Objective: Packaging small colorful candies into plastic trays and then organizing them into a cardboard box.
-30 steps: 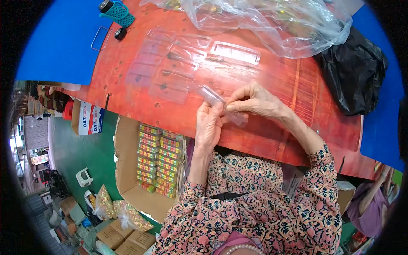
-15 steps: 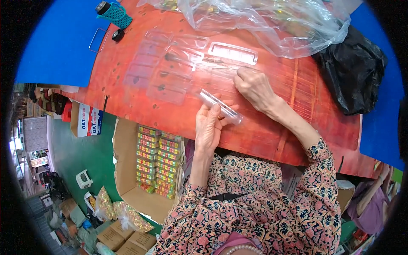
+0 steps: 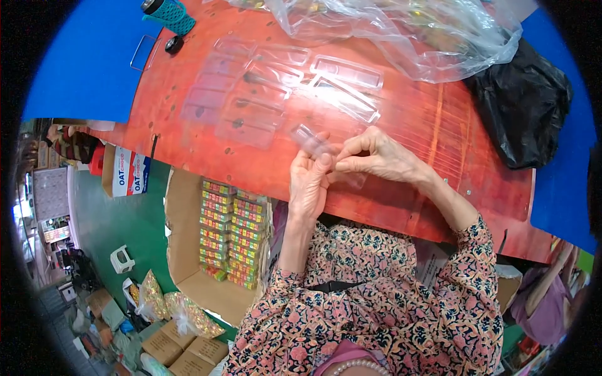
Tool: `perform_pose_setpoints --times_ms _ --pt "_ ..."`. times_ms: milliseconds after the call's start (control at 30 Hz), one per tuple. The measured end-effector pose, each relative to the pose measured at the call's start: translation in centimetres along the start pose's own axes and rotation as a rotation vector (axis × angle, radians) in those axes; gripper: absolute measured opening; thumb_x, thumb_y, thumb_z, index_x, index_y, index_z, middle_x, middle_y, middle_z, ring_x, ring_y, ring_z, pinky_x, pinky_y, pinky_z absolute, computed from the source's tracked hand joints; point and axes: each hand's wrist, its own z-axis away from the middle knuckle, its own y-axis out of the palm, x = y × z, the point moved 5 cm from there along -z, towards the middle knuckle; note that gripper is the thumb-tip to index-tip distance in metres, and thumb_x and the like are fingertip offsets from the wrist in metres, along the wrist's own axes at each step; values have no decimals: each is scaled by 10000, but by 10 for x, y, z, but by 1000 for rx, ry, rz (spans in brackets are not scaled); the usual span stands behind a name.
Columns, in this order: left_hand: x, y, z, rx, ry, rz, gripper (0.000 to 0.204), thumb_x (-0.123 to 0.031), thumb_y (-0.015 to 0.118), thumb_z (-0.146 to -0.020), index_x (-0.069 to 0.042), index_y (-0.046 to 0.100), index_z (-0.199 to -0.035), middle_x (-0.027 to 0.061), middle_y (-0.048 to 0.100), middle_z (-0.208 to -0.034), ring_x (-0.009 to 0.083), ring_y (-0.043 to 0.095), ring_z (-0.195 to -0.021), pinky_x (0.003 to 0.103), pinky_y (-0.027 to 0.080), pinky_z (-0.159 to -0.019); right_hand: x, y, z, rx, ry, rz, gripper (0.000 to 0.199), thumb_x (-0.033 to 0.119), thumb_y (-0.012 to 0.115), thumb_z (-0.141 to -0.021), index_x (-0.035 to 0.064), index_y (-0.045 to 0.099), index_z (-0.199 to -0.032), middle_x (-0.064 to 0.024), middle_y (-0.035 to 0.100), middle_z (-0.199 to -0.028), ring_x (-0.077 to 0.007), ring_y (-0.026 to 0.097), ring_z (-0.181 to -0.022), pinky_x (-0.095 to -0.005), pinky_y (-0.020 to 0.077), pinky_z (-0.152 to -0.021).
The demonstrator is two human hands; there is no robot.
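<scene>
Clear plastic tray [image 3: 305, 133], perhaps several nested: held over the near side of the red table [image 3: 389, 202]. Left hand [image 3: 307, 185]: gripping it, thumb on top. Right hand [image 3: 389, 158]: thumb and forefinger pinched at its right edge; whether on plastic, I cannot tell. I judge light pressure best; thin walls may crease. Farther: loose trays [image 3: 347, 100].

Left hand [image 3: 307, 183] with fingers [image 3: 323, 163] curled; right hand [image 3: 385, 158] just beside, fingers bent in a pinch
</scene>
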Motion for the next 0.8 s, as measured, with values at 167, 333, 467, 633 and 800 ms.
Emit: perform_pose_setpoints --times_ms 167,333,467,633,800 --pt "-2 -5 3 34 3 0 518 -136 627 -825 13 362 -1244 130 575 -1022 201 606 -887 353 555 -708 -4 6 0 28 139 -225 195 149 605 -825 -33 630 -762 -44 595 -616 -66 539 -570 -220 428 -506" --pt "-4 -10 3 -58 18 -24 474 -142 612 -836 17 377 -1215 163 573 -1020 257 610 -913 374 559 -704 15 -3 4 -417 -269 599 132 106 613 -759 -25 603 -779 -93 561 -639 -173 558 -564 -274 451 -497" --pt "-5 -14 6 -109 13 -50 470 -164 616 -835 24 379 -1195 186 574 -1015 292 614 -914 387 561 -710 -3 -1 -11 -478 -289 1156 72 68 599 -735 15 574 -778 -121 523 -695 -288 560 -602 -350 461 -497" --pt "-6 -12 9 -103 8 -62 448 -163 587 -855 32 383 -1203 201 573 -1036 292 609 -934 370 558 -733 -14 -6 -10 -471 -253 1082 75 72 598 -755 4 586 -785 -132 551 -720 -268 586 -623 -362 464 -515" --pt "-4 -14 10 -82 20 27 511 -129 636 -816 17 371 -1229 158 572 -1027 255 604 -936 357 551 -751 7 12 -2 -146 -44 197 176 135 657 -742 -25 654 -814 -155 601 -697 -192 589 -613 -333 462 -560"
